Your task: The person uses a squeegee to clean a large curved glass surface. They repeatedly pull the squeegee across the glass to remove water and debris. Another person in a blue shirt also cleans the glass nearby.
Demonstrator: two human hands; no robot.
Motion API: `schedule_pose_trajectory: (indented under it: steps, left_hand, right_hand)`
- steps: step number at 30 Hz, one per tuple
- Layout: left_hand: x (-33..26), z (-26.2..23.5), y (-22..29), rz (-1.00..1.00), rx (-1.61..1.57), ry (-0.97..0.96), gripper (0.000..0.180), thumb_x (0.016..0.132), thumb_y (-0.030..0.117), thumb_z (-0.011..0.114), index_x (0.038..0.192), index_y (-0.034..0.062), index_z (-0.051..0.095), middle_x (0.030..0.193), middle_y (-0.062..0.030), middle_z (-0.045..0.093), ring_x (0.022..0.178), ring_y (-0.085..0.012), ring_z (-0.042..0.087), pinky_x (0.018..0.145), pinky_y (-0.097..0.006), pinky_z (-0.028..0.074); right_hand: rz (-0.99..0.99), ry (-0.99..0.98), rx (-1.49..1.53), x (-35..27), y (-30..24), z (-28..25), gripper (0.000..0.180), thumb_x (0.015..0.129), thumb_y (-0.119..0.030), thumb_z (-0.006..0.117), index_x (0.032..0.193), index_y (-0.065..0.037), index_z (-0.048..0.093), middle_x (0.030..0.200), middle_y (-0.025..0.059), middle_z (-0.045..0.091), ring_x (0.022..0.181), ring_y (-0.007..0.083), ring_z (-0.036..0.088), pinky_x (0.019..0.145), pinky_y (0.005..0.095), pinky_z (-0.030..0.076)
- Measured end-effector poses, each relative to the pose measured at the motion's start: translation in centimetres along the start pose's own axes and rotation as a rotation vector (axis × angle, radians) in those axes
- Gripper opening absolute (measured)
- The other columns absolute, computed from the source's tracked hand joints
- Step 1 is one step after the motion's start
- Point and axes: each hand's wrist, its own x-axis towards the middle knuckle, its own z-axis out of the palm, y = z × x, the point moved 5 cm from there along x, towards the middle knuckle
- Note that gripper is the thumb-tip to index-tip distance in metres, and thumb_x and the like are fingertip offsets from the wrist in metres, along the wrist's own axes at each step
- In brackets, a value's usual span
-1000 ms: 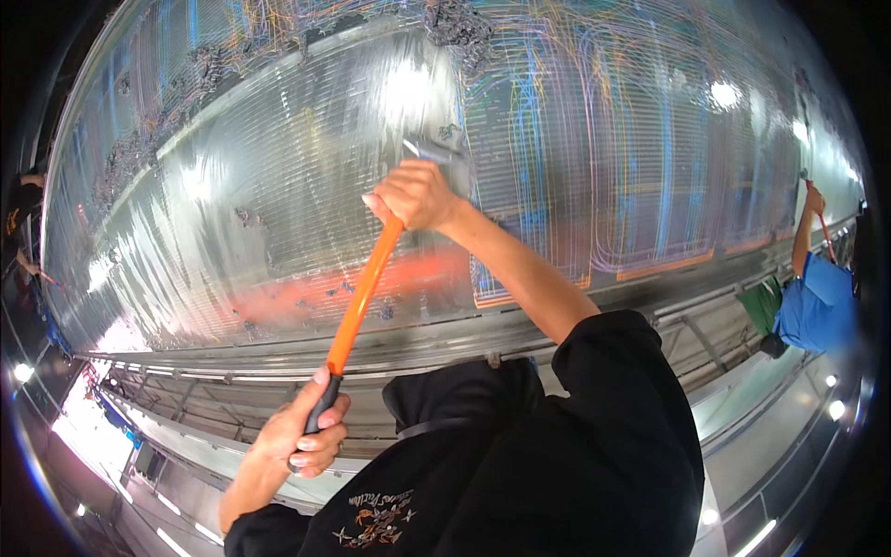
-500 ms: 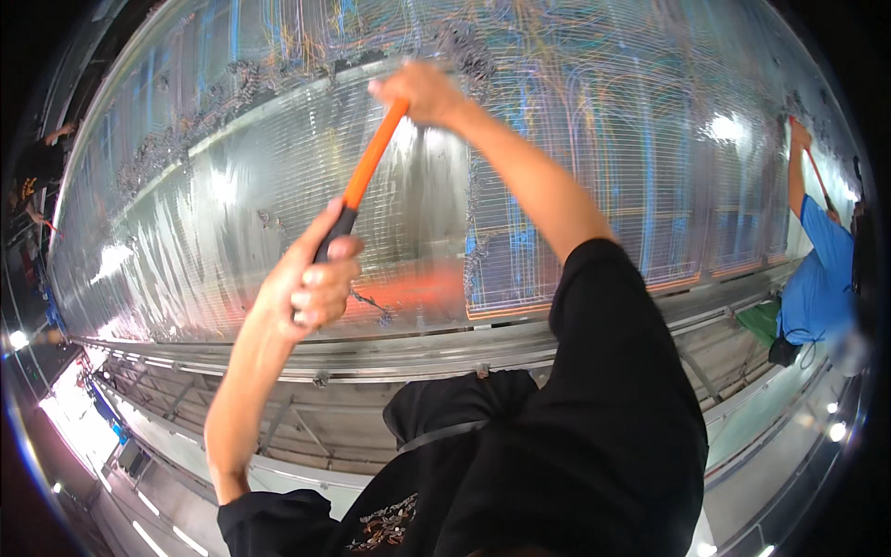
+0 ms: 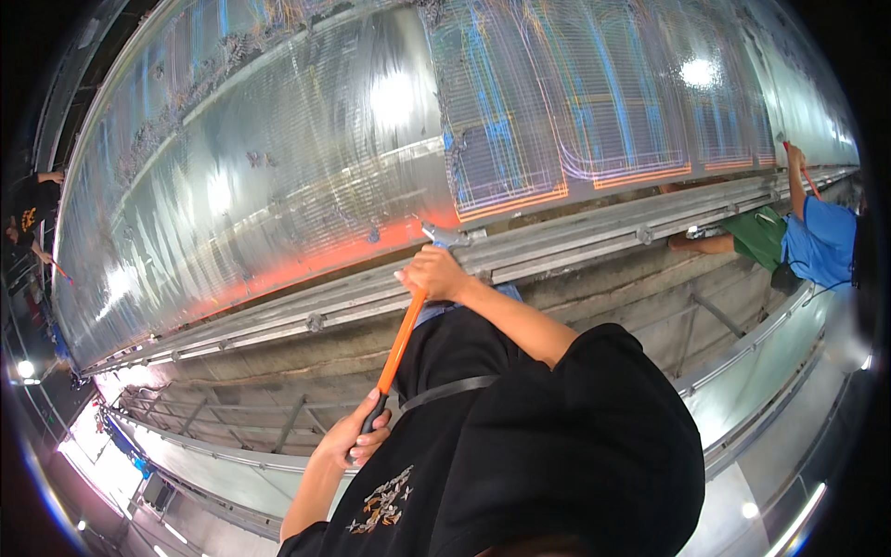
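A long-handled scraper with an orange shaft, black grip and metal head slants in front of my body. My left hand is wrapped round the black grip at its lower end. Higher up, my right hand closes round the shaft just below the head. The scraper's head lies at the near edge of a long, glossy work surface. Scraped grey film shows bare on its left part, with a reddish-orange strip along the near edge. Coloured lines cover the part to the right. Clumps of dark residue lie farther back.
A metal rail runs along the near edge, above a gap with metal framing. At the right, a person in a blue shirt holds a red-handled tool. Another person's hand with a similar tool shows at the far left.
Both hands have drawn the scraper back toward my body, from far across the surface to its near edge. The view has shifted, and the person at the right has moved their tool nearer the edge.
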Motion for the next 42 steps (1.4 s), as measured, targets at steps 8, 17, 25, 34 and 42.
schedule_pose_trajectory:
  steps: [8,17,25,34,42]
  left_hand:
    - [-0.7,3.7,3.8,-0.029,-0.014,0.012,0.058,0.104,0.064,0.041,0.074,0.0136,0.039,0.047,0.0065,0.028,0.03,-0.006,0.027,0.027,-0.025,0.029]
    - [-5.2,9.1,13.4,-0.21,0.038,0.181,0.058,0.104,0.063,0.043,0.074,0.0128,0.04,0.048,0.0047,0.03,0.031,-0.0065,0.027,0.029,-0.026,0.03]
    - [-7.0,8.9,18.3,-0.325,0.159,0.253,0.06,0.103,0.064,0.045,0.072,0.0118,0.04,0.049,0.0038,0.032,0.032,-0.0076,0.029,0.03,-0.026,0.031]
    - [-6.5,4.3,22.7,-0.276,0.222,0.153,0.065,0.101,0.066,0.044,0.07,0.0101,0.04,0.047,0.0028,0.035,0.032,-0.0079,0.033,0.03,-0.026,0.03]
    - [-6.4,9.5,33.4,-0.097,0.009,0.055,0.068,0.098,0.075,0.036,0.07,0.0131,0.041,0.044,0.0011,0.033,0.029,-0.0104,0.031,0.026,-0.029,0.028]
  right_hand:
    - [-0.049,-0.018,-0.025,1.5,3.0,-2.5,0.034,0.088,-0.015,0.07,0.059,-0.01,0.052,0.055,0.0056,0.05,0.05,0.026,0.051,0.051,0.0389,0.041]
    - [-0.037,0.053,0.007,7.0,7.1,-3.9,0.032,0.08,-0.014,0.074,0.058,-0.008,0.051,0.055,0.0064,0.053,0.049,0.0244,0.055,0.048,0.0358,0.043]
    - [-0.028,0.092,-0.029,9.7,9.1,-3.5,0.043,0.079,-0.021,0.078,0.056,-0.013,0.043,0.052,0.0007,0.044,0.047,0.0168,0.048,0.049,0.0301,0.039]
    - [-0.072,0.115,-0.124,13.3,11.4,-2.3,0.051,0.081,-0.027,0.079,0.055,-0.015,0.037,0.051,-0.0012,0.04,0.045,0.0137,0.043,0.046,0.0286,0.031]
    - [-0.241,0.282,-0.126,28.7,23.1,-5.3,0.049,0.093,-0.022,0.068,0.051,-0.013,0.044,0.045,0.002,0.042,0.04,0.0195,0.046,0.042,0.0345,0.036]
